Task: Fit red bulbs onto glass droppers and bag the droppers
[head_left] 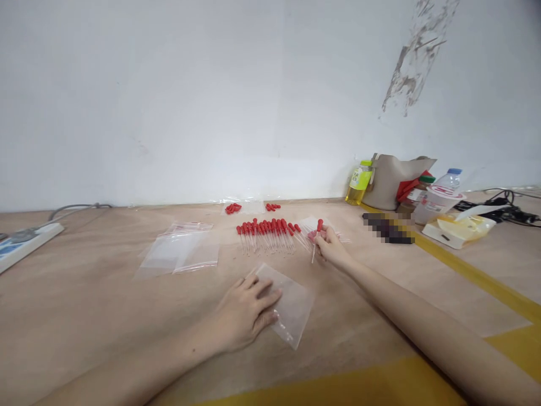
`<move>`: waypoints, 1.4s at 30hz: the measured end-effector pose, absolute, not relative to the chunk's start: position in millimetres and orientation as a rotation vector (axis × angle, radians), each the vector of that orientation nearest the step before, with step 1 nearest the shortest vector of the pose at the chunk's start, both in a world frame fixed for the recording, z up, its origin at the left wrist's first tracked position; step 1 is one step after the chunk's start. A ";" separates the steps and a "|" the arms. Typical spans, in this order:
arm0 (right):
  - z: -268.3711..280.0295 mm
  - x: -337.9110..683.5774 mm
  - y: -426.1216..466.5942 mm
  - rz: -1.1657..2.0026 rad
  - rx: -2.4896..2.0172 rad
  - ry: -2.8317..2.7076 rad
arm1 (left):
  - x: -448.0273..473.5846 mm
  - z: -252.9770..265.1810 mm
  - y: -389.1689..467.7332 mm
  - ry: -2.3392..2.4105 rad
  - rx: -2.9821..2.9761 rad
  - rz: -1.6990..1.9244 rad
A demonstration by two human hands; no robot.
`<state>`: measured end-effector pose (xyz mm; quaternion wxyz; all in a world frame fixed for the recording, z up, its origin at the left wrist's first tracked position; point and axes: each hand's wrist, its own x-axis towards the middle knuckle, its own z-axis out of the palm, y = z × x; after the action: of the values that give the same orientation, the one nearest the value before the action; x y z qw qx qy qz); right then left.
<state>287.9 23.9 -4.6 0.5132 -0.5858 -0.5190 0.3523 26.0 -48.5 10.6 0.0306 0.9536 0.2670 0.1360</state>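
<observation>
My left hand (249, 307) lies with its fingers spread over a clear plastic bag (291, 304) on the table. In my right hand (332, 245) is a thin dropper (320, 225) with a red rubber bulb, pinched near its middle and held roughly upright. Left of that hand, a row of red-bulbed droppers (268, 228) lies side by side, bulbs away from me and tips toward me. Under and behind my right hand are a pale plastic bag and something pinkish, partly hidden by the fingers.
Loose red bulbs (233, 208) sit near the wall, with a smaller group (273, 207) beside them. Clear zip bags (181, 248) are stacked at left, near a power strip (29, 243). At right stand a yellow-capped bottle (358, 183), a beige bag (391, 180), a cup (437, 204) and a tissue pack (459, 230).
</observation>
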 end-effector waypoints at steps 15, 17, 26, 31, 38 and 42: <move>-16.6 263.5 5.2 0.976 -1.084 -0.968 | 19.6 6.8 -41.2 0.919 2.802 0.477; -16.8 265.4 5.5 0.982 -1.104 -0.922 | 17.0 10.7 -38.3 0.755 2.814 0.361; -22.7 260.0 1.2 0.998 -1.059 -0.910 | 15.4 11.7 -27.0 0.835 2.569 0.576; -23.5 253.8 -0.6 1.027 -1.019 -0.884 | 17.7 6.1 -26.0 0.795 2.570 0.593; -15.7 246.6 -10.0 1.270 -0.975 -0.799 | 13.5 4.4 -22.7 0.807 2.621 0.533; -13.6 256.6 -10.5 1.502 -1.025 -0.999 | 11.2 4.5 -21.2 0.849 2.634 0.514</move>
<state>256.6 -10.5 -13.6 0.5086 -0.4254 -0.4145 0.6233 11.2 -21.2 4.5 0.1626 0.9233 0.2976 0.1803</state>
